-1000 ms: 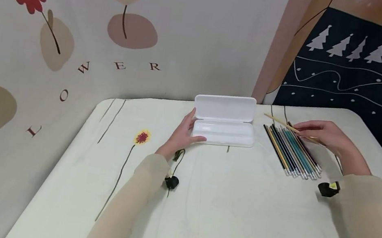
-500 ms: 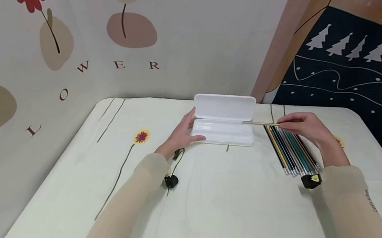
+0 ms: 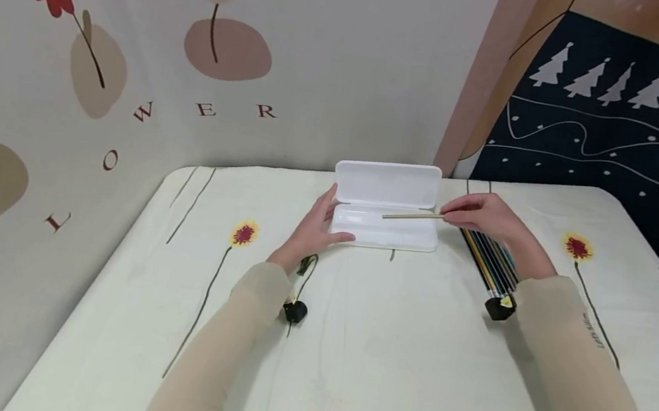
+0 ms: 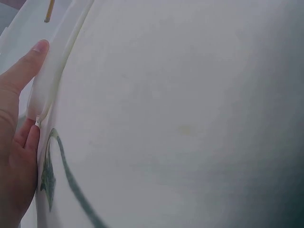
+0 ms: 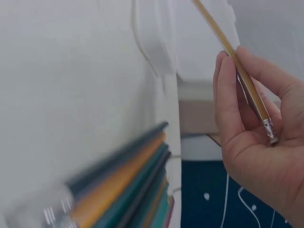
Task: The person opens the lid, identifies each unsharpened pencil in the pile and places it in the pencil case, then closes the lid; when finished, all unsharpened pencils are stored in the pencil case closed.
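An open white pencil case [image 3: 384, 245] lies at the table's far side, its lid [image 3: 386, 184] tilted up behind. My left hand [image 3: 310, 234] grips its left end, with the thumb over the front rim and the fingers at the side. Between thumb and fingers, my right hand [image 3: 488, 216] pinches a yellow pencil [image 5: 247, 84] near its metal eraser end. That pencil's other end reaches left over the tray; whether it touches the tray I cannot tell. A row of several pencils [image 3: 487, 260], black, yellow and teal, lies right of the case, partly hidden under my right hand and wrist.
A pale cloth printed with flowers covers the table [image 3: 384, 356]. A white flower-printed curtain [image 3: 339, 58] hangs close behind the case, and a dark blue cloth with trees [image 3: 619, 149] hangs at the right. Small black devices [image 3: 295, 311] sit at both wrists.
My right hand has moved left from above the pencil row, carrying the yellow pencil over the tray. The left hand has stayed on the case.
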Available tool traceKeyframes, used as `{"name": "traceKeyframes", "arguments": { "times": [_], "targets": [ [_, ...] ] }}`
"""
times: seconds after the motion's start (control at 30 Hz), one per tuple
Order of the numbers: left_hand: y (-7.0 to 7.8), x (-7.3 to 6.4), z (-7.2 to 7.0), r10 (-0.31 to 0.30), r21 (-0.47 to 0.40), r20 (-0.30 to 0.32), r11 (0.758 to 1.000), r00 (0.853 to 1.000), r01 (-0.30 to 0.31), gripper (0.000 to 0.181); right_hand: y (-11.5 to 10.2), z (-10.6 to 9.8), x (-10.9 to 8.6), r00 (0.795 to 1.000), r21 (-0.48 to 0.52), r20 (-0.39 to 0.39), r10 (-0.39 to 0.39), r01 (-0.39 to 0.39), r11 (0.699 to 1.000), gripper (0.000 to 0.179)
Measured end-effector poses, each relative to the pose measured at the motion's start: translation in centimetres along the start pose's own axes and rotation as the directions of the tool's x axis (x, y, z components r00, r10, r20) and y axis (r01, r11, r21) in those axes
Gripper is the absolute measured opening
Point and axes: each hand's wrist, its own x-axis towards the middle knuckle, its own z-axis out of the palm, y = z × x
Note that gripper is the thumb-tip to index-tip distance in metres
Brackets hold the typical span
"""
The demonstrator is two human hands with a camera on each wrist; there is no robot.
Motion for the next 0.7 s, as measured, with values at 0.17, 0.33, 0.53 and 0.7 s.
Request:
{"name": "traceKeyframes", "arguments": {
  "times": [0.17,0.33,0.53,0.7],
  "targets": [
    [0.1,0.0,0.0,0.003,0.001,-0.001,1.000,1.000,-0.003,0.116,-0.1,1.4,0.9,0.999,0.061,0.054,-0.002,-0.002,0.998,0.041],
    [0.2,-0.2,0.0,0.005,-0.004,0.003,1.000,1.000,-0.005,0.116,-0.1,2.7,1.7,0.995,0.201,0.099,0.006,-0.026,0.979,0.041],
    [0.2,-0.4,0.0,0.010,-0.014,0.006,1.000,1.000,-0.010,0.115,0.1,3.7,2.3,0.996,0.278,0.094,-0.009,-0.017,0.960,0.037],
    [0.2,-0.3,0.0,0.011,-0.016,0.005,1.000,1.000,-0.011,0.115,0.2,4.2,2.7,0.999,0.279,0.040,-0.005,-0.007,0.960,0.029]
  ]
}}
